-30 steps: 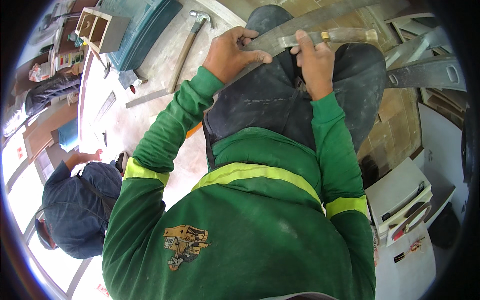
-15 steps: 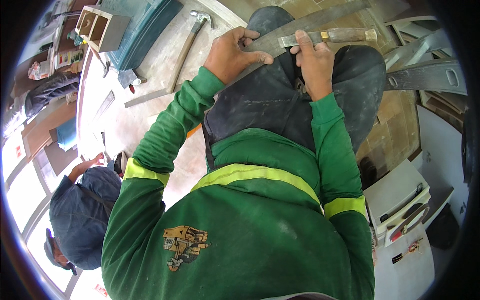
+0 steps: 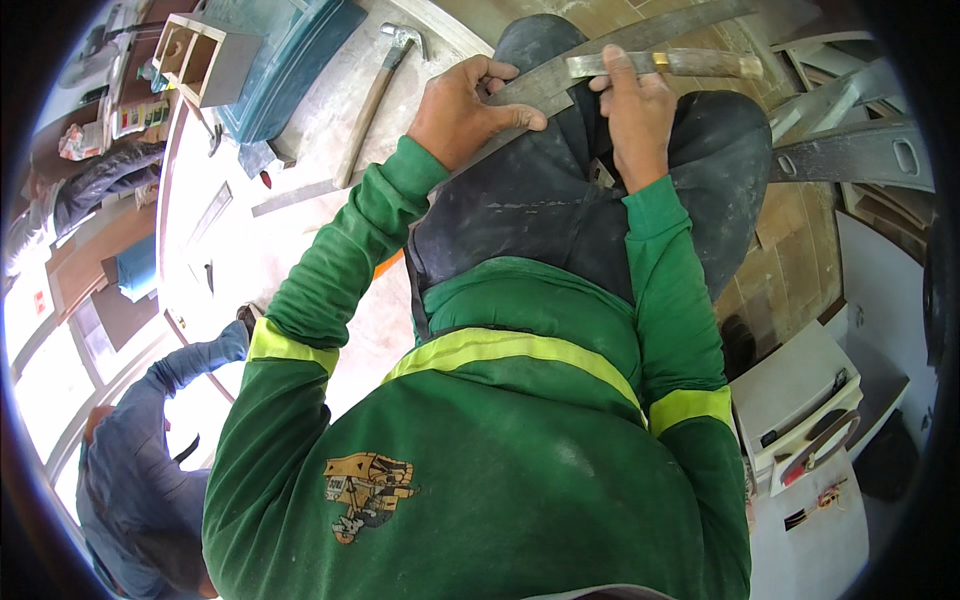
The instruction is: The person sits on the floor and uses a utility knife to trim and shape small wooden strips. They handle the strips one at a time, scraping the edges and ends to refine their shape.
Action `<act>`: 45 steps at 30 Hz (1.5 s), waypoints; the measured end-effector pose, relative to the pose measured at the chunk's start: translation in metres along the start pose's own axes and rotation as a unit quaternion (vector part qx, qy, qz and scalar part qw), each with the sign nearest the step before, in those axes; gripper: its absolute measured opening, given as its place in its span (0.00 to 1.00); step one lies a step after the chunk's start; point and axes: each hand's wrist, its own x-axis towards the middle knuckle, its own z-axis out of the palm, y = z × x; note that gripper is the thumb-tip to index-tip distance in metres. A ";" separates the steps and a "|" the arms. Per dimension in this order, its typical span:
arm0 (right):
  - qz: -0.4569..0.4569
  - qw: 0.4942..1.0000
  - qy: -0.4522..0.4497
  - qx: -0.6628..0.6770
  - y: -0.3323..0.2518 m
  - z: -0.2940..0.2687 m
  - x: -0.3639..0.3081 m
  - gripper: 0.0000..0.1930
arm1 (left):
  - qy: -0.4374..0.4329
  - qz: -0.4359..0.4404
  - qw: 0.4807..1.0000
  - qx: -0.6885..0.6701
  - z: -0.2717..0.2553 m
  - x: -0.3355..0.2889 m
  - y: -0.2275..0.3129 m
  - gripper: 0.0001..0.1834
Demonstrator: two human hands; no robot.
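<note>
Chisel (image 3: 708, 63) lay just past the lap (image 3: 520, 205), gripped in the right hand (image 3: 638, 105), long axis roughly crosswise, blade (image 3: 584, 67) pointing toward the left hand (image 3: 465, 108), which I saw over the feed pinching the diagonal metal strip (image 3: 541, 86).

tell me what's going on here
A person in green has a long flat grey strip held in the left grip. The right grip holds a wooden-handled tool whose metal blade overlaps the strip in view; whether they touch is unclear. A hammer lies off to the left, and another person in blue is at lower left.
</note>
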 end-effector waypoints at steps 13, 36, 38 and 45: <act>-0.021 0.999 0.001 0.036 0.003 -0.003 0.000 0.26 | 0.002 0.000 1.000 -0.004 0.000 0.000 0.000 0.42; -0.027 0.995 -0.010 0.091 0.010 -0.007 0.006 0.25 | 0.001 0.009 1.000 0.008 -0.003 0.001 0.001 0.41; -0.021 0.998 -0.025 0.051 0.013 -0.004 -0.001 0.25 | 0.004 0.011 1.000 0.009 -0.002 0.001 -0.004 0.41; -0.034 0.998 -0.018 0.058 0.004 -0.009 0.001 0.23 | 0.009 0.022 1.000 0.000 0.001 0.006 -0.001 0.42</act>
